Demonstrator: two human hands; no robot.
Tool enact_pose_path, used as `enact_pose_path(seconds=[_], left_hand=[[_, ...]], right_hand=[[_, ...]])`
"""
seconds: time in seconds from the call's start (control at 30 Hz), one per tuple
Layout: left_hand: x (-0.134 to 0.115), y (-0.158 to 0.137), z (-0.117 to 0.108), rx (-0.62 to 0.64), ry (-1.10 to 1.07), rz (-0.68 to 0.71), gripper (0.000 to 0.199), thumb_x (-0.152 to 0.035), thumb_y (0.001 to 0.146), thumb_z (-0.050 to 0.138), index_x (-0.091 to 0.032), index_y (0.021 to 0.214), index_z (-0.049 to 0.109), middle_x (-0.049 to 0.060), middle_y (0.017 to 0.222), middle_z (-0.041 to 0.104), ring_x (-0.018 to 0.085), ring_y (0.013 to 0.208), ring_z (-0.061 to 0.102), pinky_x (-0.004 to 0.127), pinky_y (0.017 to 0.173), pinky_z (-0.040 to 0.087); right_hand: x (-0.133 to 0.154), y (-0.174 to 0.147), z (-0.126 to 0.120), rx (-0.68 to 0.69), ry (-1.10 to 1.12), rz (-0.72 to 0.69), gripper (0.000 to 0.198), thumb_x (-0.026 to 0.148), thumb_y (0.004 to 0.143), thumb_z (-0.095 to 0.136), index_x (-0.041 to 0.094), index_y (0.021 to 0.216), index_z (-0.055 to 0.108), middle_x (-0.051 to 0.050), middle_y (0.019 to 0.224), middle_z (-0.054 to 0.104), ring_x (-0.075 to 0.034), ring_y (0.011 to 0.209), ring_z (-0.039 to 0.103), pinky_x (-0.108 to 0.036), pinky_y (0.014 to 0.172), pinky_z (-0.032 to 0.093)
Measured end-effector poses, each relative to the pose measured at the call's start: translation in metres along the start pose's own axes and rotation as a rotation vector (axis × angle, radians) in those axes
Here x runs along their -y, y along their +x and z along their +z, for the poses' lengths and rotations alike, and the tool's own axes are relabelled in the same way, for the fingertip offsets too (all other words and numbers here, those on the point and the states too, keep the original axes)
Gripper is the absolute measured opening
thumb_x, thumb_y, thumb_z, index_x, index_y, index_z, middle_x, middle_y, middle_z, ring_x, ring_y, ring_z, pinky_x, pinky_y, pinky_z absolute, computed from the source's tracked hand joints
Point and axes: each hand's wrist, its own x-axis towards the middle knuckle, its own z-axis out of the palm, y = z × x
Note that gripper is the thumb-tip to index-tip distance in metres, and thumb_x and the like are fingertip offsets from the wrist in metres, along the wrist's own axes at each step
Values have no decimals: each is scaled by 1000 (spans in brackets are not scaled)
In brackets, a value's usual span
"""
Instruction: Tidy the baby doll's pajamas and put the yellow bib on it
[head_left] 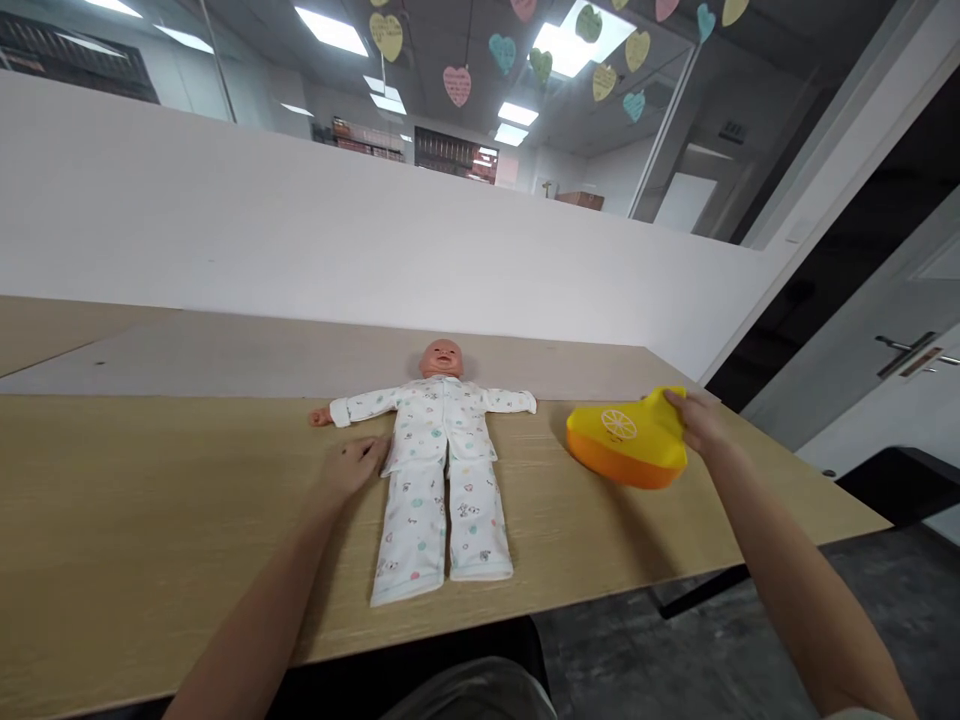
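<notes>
A long wooden table (150,500) runs from left to right, with a white wall (225,230) behind it on the far side. The left hand (351,468) lies flat on the table, fingers loose, holding nothing. Its fingertips are just beside the baby doll (439,440), near the doll's waist; you cannot tell if they touch the clothes. The doll lies on its back in the middle of the table. Its head points to the far side, its arms are spread out, and its feet are near the close edge. It wears white pajamas (431,500) with little colored pictures on them. To the right, the right hand (694,420) grips the far right edge of a yellow and orange bib (626,440). The bib has a lemon slice picture on it and sits on the table, near the right end.
</notes>
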Motion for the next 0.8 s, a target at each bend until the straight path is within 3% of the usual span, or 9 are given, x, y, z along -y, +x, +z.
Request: enact_pose_path(seconds=[0.13,0.27,0.37,0.43,0.5,0.63,0.8], left_hand=[[-17,-8,-7,-256,-169,-222,62,-61,90,21,-21,57,55,10,58,59,24,65,59,39,69,48],[-49,1,-18,-337,-359,-53,66,-61,91,14,-20,57,55,11,61,62,23,72,61,37,78,48],[-80,16,-29,-199,-493,20,77,-69,87,8,-18,66,61,12,78,70,23,79,65,33,76,51],[-98,22,-38,188,-705,53,91,-75,83,-1,-15,82,67,13,88,73,27,88,67,35,76,52],[-109,19,-47,405,-861,42,93,-81,80,5,-15,94,69,11,92,74,29,93,67,37,76,52],[-98,7,-54,480,-1054,-76,97,-85,77,9,-11,98,68,14,89,74,31,94,68,37,79,52],[-60,10,-48,399,-1079,-141,73,-76,83,36,-13,105,67,12,97,74,29,101,67,34,81,52]], right_hand=[[65,-21,38,235,182,-57,19,32,83,65,15,91,65,-12,92,72,-21,85,70,-33,78,59],[116,-47,83,416,239,-193,31,39,82,67,16,103,67,-10,98,72,-22,91,70,-35,79,59],[137,-62,124,543,340,-251,31,36,82,67,18,107,65,-8,104,70,-22,97,69,-38,84,58],[141,-69,154,656,373,-263,33,38,80,69,18,106,64,-7,103,70,-22,100,68,-38,87,57],[137,-72,186,753,381,-241,36,41,79,70,18,105,63,-7,101,71,-22,99,68,-38,89,56],[114,-72,235,852,442,-133,38,41,75,73,18,103,63,-6,98,71,-21,93,68,-35,88,56],[90,-70,258,876,595,-67,35,37,71,78,18,98,65,-5,95,71,-21,93,68,-33,86,56]])
